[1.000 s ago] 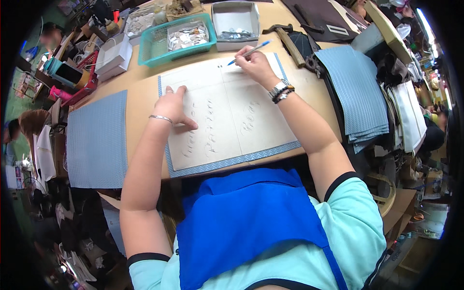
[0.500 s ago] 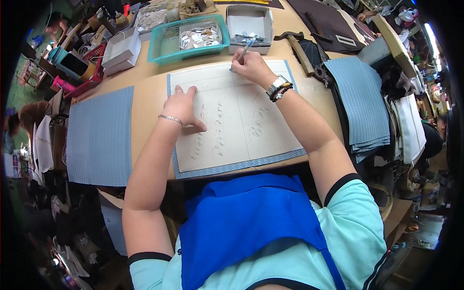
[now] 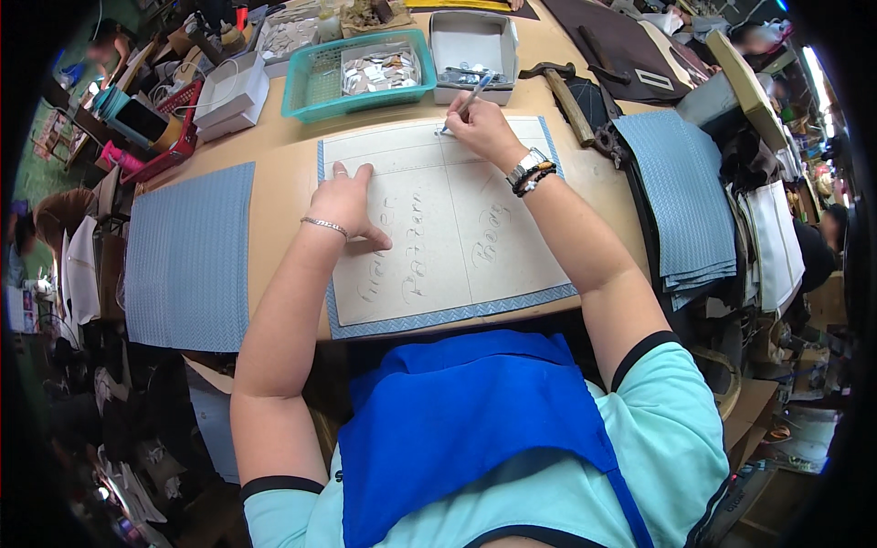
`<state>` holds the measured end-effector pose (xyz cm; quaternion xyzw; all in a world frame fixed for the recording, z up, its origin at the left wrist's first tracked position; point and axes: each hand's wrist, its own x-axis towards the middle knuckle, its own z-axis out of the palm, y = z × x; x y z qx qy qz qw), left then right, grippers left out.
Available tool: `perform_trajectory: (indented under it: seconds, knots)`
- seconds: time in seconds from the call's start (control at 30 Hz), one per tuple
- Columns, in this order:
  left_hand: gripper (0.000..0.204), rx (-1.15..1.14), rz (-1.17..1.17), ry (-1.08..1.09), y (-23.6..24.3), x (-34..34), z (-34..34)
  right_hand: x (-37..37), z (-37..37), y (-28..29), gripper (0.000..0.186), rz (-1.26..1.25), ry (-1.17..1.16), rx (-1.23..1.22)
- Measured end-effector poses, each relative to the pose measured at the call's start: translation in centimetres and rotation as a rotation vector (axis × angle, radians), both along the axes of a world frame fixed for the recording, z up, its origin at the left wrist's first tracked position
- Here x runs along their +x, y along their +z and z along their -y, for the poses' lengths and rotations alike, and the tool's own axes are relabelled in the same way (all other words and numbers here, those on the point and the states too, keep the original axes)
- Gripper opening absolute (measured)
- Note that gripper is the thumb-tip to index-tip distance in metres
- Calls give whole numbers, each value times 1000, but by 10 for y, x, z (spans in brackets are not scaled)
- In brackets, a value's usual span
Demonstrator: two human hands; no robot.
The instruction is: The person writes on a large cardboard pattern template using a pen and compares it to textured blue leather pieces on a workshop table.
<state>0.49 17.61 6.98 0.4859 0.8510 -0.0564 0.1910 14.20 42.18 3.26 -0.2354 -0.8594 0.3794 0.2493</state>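
Observation:
My left hand (image 3: pixel 345 201) rests with fingers spread on a cream pattern card (image 3: pixel 512 260), which bears pencil lines and handwriting and lies on a blue textured sheet (image 3: pixel 429 315). Near the card's top middle, my right hand (image 3: pixel 480 128) grips a blue-and-clear pen (image 3: pixel 468 100), its tip at the card by a vertical line. A silver bracelet circles my left wrist; a watch and dark beads are on my right.
Blue sheets flank the card, one side at left (image 3: pixel 187 256), a stack at right (image 3: pixel 676 201). Behind are a teal tray (image 3: pixel 311 100) of small pieces, boxes (image 3: pixel 472 46), a hammer (image 3: pixel 571 100) and dark material (image 3: pixel 630 68). Other people work at both edges.
The pen has tilted more upright since a second ago, with my right hand still near the same line. My left hand stays on the card. The whole view has shifted slightly.

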Motion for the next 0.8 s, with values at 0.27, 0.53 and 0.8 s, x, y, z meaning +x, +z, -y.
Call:
perform_trajectory:
  seconds: [0.27,0.53,0.8]
  knots:
    - [141,115,48,-53,-13,-8,0,-4,-5,-9,22,-22,13,125]
    - [133,257,139,-5,-13,-1,20,50,11,-25,31,-273,-14,-72]
    - [86,774,744,242,-49,-7,58,172,77,-37,48,246,-64,256]
